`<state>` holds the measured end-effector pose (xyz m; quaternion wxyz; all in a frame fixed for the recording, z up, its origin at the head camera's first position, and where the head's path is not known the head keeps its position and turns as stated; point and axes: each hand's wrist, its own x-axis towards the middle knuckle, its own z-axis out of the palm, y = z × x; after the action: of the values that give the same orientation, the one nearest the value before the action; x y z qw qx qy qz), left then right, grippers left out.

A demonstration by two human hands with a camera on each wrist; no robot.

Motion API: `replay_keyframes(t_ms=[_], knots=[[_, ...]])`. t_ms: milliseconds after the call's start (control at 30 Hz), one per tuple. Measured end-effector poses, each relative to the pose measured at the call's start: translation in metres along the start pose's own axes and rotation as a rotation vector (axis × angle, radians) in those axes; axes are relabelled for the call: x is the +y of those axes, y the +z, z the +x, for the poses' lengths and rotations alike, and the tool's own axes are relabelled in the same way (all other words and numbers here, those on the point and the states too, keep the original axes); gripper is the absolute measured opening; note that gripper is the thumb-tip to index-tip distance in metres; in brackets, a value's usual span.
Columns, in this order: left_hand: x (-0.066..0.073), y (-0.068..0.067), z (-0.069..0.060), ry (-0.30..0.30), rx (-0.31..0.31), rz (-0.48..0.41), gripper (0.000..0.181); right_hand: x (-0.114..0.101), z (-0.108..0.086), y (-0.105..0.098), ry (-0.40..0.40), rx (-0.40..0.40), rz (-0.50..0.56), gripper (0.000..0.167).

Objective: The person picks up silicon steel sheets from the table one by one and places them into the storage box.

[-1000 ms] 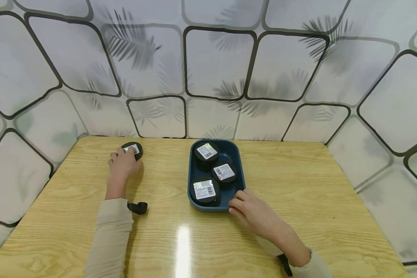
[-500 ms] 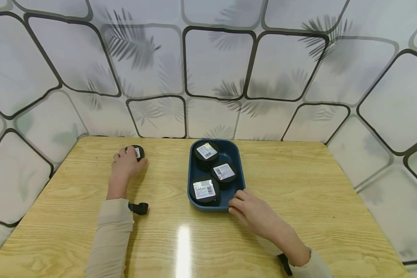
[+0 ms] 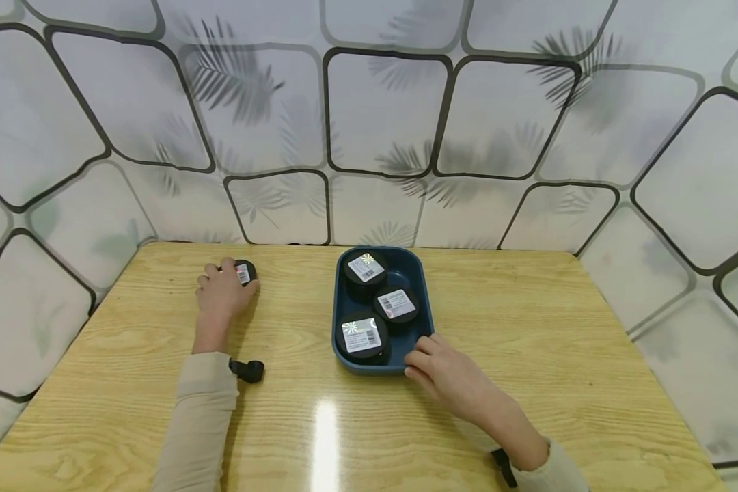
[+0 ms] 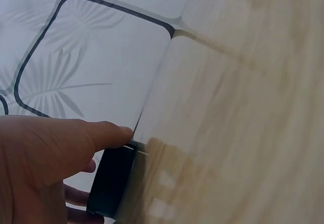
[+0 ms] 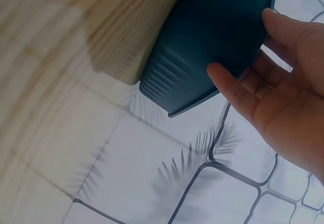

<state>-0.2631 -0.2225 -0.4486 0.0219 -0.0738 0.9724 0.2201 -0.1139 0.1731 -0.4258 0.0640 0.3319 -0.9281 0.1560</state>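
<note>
At the back left of the table, my left hand [image 3: 221,292] grips a low black round container [image 3: 244,273] with a white label on top. In the left wrist view, the thumb and fingers sit on opposite sides of this black container [image 4: 112,181], which stands on the table. My right hand [image 3: 452,379] holds the near right corner of a blue plastic tray [image 3: 428,301]. The right wrist view has the fingers curled over the rim of the tray [image 5: 202,47], with the thumb against its outer wall. Three labelled black round containers [image 3: 396,305] stand inside the tray.
The wooden table [image 3: 529,307] meets a patterned backdrop [image 3: 381,109] at the back and sides. A glossy light reflection lies on the wood in front of the tray. Each wrist wears a black strap, with a small camera [image 3: 249,371] on the left one.
My left hand and the black container it grips have shifted slightly right, and its fingers have changed position on the container. The right hand and the tray have stayed still.
</note>
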Motion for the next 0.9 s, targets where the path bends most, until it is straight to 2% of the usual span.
replay_keyframes(t_ms=[367,633,900], knots=[[0.012,-0.008,-0.008,-0.015,-0.096,0.057,0.084,-0.001,0.0,-0.002,-0.007,-0.013,0.012,0.005],[0.021,-0.014,-0.018,0.015,-0.171,0.096,0.09,-0.001,0.001,-0.002,0.0,-0.019,0.016,0.006],[0.028,-0.014,-0.026,0.04,-0.205,0.122,0.093,-0.001,0.0,-0.002,-0.003,-0.029,0.038,0.006]])
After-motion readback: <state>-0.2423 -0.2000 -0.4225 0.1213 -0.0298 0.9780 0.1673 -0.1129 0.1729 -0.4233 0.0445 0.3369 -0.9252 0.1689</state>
